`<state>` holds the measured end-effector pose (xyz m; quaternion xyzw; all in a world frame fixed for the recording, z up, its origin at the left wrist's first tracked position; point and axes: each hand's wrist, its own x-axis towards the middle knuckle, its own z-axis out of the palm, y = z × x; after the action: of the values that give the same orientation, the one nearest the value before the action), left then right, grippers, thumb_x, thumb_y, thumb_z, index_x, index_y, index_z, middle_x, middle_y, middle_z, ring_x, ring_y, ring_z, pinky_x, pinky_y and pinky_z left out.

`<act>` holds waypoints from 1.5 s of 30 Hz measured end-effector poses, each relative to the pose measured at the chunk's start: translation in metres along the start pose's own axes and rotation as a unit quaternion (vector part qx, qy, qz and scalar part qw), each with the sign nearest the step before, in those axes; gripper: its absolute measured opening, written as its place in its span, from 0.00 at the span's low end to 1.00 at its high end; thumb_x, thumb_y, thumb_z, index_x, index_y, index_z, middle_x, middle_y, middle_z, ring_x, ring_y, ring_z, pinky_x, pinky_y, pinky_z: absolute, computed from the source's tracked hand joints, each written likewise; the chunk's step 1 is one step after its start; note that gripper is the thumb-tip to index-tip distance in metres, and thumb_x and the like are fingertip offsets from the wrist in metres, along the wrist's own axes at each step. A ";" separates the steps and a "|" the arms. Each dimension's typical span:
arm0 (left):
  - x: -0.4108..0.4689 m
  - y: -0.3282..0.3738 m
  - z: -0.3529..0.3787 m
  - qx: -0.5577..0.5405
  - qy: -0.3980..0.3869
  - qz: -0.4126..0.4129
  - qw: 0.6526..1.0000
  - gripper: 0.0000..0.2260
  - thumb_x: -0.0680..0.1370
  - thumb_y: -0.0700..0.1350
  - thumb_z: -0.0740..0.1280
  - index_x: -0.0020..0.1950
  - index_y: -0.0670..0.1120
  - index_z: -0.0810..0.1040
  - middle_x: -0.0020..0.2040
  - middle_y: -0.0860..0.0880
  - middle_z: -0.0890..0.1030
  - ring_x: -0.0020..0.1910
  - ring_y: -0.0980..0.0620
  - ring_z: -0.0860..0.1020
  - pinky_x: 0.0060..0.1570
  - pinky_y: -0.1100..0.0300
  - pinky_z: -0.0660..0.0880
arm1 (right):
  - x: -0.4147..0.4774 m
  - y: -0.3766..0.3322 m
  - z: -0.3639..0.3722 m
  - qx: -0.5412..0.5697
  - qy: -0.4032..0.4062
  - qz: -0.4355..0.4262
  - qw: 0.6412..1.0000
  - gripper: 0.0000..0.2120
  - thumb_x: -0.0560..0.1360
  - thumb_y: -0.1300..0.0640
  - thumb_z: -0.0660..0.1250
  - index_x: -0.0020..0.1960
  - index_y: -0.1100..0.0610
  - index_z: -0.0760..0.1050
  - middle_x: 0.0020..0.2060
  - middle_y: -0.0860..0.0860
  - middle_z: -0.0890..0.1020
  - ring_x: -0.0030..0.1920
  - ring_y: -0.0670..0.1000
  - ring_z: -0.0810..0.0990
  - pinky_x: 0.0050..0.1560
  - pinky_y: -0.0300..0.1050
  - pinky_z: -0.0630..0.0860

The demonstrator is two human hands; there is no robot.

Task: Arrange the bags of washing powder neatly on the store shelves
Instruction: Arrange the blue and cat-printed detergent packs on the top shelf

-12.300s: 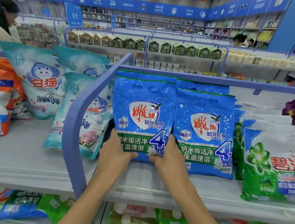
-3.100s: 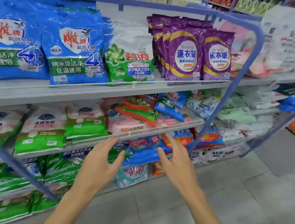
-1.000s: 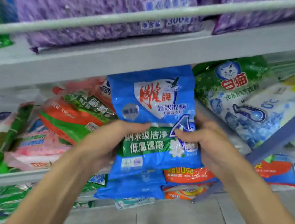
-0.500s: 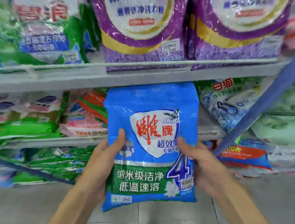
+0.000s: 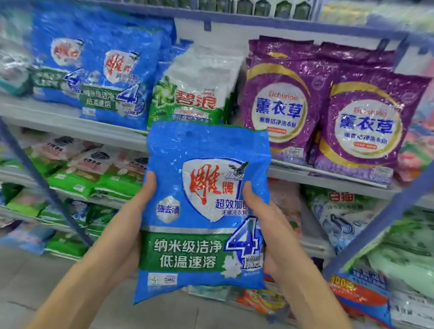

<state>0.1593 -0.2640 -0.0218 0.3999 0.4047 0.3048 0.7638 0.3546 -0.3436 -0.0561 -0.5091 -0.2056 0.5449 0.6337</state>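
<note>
Blue washing powder bag held upright in front of the shelves.
The left hand and right hand each grip a side edge, thumbs on its front; 2 matching blue bags stand on the top shelf beside a green-white bag.

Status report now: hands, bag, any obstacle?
Left hand and right hand grip blue bag upright. Matching bags stand on top shelf, left. Nothing between.

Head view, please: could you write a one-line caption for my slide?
Left hand and right hand hold a blue bag upright before a shelf with matching bags and purple bags.
</note>
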 end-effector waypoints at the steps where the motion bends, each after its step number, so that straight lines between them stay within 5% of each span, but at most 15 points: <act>1: -0.002 0.008 -0.005 -0.005 0.013 0.016 1.000 0.22 0.78 0.64 0.61 0.56 0.51 0.86 0.54 0.44 0.87 0.50 0.41 0.86 0.48 0.43 0.83 | 0.002 -0.004 0.012 -0.013 -0.004 -0.007 1.000 0.25 0.72 0.38 0.76 0.64 0.50 0.82 0.59 0.54 0.86 0.61 0.58 0.84 0.69 0.62 0.74; 5: -0.002 0.036 -0.039 -0.024 0.047 0.069 0.996 0.21 0.81 0.62 0.61 0.62 0.50 0.83 0.55 0.45 0.87 0.52 0.42 0.86 0.53 0.44 0.81 | 0.011 -0.014 0.057 -0.015 -0.028 -0.022 0.999 0.21 0.72 0.43 0.77 0.60 0.52 0.84 0.57 0.55 0.87 0.58 0.59 0.85 0.67 0.63 0.76; 9: 0.001 0.060 -0.087 -0.055 0.038 0.083 0.994 0.21 0.81 0.61 0.60 0.62 0.50 0.83 0.55 0.45 0.87 0.49 0.44 0.87 0.42 0.48 0.85 | 0.030 -0.007 0.108 -0.019 -0.006 -0.023 1.000 0.35 0.65 0.29 0.77 0.64 0.48 0.82 0.62 0.53 0.84 0.63 0.60 0.82 0.67 0.64 0.74; 13: 0.004 0.091 -0.137 -0.047 0.006 0.079 0.996 0.20 0.78 0.59 0.65 0.62 0.48 0.84 0.55 0.43 0.86 0.51 0.40 0.86 0.47 0.42 0.84 | 0.042 0.011 0.163 0.014 -0.001 -0.035 0.999 0.24 0.77 0.39 0.68 0.61 0.57 0.83 0.46 0.57 0.88 0.42 0.58 0.88 0.43 0.55 0.86; 16: 0.015 0.116 -0.178 0.001 0.007 0.108 0.994 0.23 0.73 0.58 0.70 0.65 0.48 0.82 0.57 0.42 0.86 0.53 0.38 0.85 0.56 0.38 0.81 | 0.055 0.027 0.207 0.016 0.011 -0.039 0.999 0.21 0.78 0.40 0.67 0.60 0.55 0.84 0.49 0.57 0.88 0.45 0.59 0.88 0.55 0.65 0.82; 20: 0.035 0.144 -0.233 -0.002 0.026 0.127 0.992 0.20 0.76 0.58 0.70 0.64 0.49 0.82 0.56 0.43 0.86 0.53 0.40 0.85 0.59 0.39 0.79 | 0.072 0.038 0.261 0.039 0.013 -0.048 0.998 0.16 0.77 0.43 0.68 0.47 0.54 0.88 0.43 0.57 0.88 0.37 0.57 0.88 0.42 0.61 0.84; 24: 0.055 0.156 -0.274 -0.021 0.015 0.111 0.993 0.22 0.77 0.60 0.69 0.66 0.50 0.82 0.61 0.42 0.84 0.60 0.38 0.83 0.65 0.36 0.74 | 0.091 0.045 0.300 0.040 0.012 -0.070 0.997 0.20 0.73 0.45 0.71 0.57 0.58 0.84 0.52 0.60 0.87 0.50 0.62 0.87 0.59 0.65 0.80; 30: 0.105 0.214 -0.301 -0.007 0.019 0.136 0.990 0.20 0.79 0.57 0.68 0.65 0.47 0.81 0.57 0.42 0.86 0.54 0.39 0.85 0.57 0.38 0.80 | 0.154 0.030 0.348 0.005 0.028 -0.125 0.992 0.19 0.77 0.44 0.67 0.60 0.55 0.82 0.51 0.56 0.88 0.47 0.58 0.88 0.47 0.56 0.86; 34: 0.144 0.266 -0.310 0.050 0.037 0.207 0.976 0.19 0.80 0.57 0.67 0.65 0.48 0.81 0.55 0.47 0.87 0.54 0.44 0.86 0.59 0.43 0.79 | 0.209 0.006 0.377 -0.024 0.059 -0.158 0.985 0.18 0.78 0.42 0.70 0.61 0.54 0.82 0.55 0.55 0.87 0.50 0.56 0.88 0.51 0.58 0.85; 37: 0.168 0.293 -0.319 0.060 0.045 0.237 0.969 0.19 0.77 0.59 0.68 0.62 0.49 0.81 0.56 0.48 0.86 0.56 0.43 0.85 0.62 0.42 0.78 | 0.247 -0.006 0.398 -0.062 0.071 -0.184 0.978 0.20 0.73 0.38 0.72 0.53 0.53 0.85 0.54 0.59 0.86 0.56 0.63 0.85 0.60 0.69 0.79; 39: 0.183 0.309 -0.327 0.040 0.054 0.255 0.965 0.15 0.80 0.56 0.67 0.60 0.48 0.82 0.55 0.47 0.87 0.54 0.43 0.85 0.58 0.43 0.80 | 0.267 -0.014 0.414 -0.067 0.068 -0.187 0.978 0.27 0.67 0.32 0.74 0.57 0.49 0.84 0.58 0.54 0.85 0.60 0.61 0.83 0.62 0.72 0.76; 43: 0.215 0.331 -0.339 0.041 0.076 0.272 0.958 0.15 0.83 0.53 0.65 0.63 0.45 0.81 0.53 0.47 0.87 0.51 0.45 0.86 0.50 0.48 0.83 | 0.302 -0.023 0.441 -0.069 0.056 -0.189 0.978 0.26 0.67 0.30 0.74 0.56 0.46 0.84 0.54 0.50 0.85 0.55 0.57 0.82 0.56 0.60 0.78; 45: 0.234 0.340 -0.343 0.038 0.086 0.288 0.953 0.15 0.83 0.50 0.65 0.64 0.43 0.81 0.52 0.47 0.87 0.49 0.47 0.86 0.44 0.53 0.83 | 0.319 -0.027 0.449 -0.068 0.080 -0.202 0.974 0.37 0.58 0.25 0.77 0.56 0.52 0.84 0.54 0.52 0.84 0.56 0.56 0.81 0.58 0.62 0.78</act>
<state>-0.0707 0.2140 0.0615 0.5004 0.3472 0.5299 0.5901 0.1042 0.1351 0.0519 -0.5404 -0.2896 0.3479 0.7092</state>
